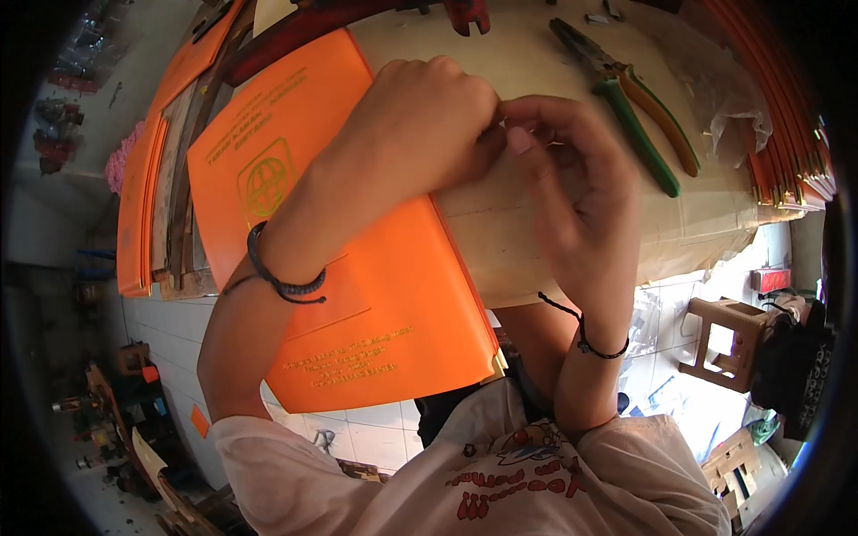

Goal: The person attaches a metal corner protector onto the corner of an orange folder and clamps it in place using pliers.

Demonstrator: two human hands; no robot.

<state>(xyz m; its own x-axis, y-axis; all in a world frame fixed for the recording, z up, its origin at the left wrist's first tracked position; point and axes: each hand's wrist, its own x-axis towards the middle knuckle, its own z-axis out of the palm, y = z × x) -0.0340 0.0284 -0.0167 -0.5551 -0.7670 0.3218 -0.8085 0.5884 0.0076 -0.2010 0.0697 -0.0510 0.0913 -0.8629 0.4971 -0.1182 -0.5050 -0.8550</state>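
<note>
My left hand (433,121) is closed in a fist-like grip above the upper right edge of an orange booklet (402,304) with gold lettering and a round emblem. Fingertip to fingertip with it, my right hand (581,170) is curled, thumb and forefinger drawn close together. Whatever the fingers hold between them is hidden or too small to name. The booklet lies tilted on the brown-covered table (500,241), its lower end past the front edge. Right of my hands lie pliers (639,116) with green and orange handles, jaws toward the upper left.
A red metal tool part (469,16) is at the top. Orange covers (143,205) are stacked at the left, and more orange folders (786,134) at the right beside clear plastic (737,121). A brown stool (728,344) stands on the tiled floor.
</note>
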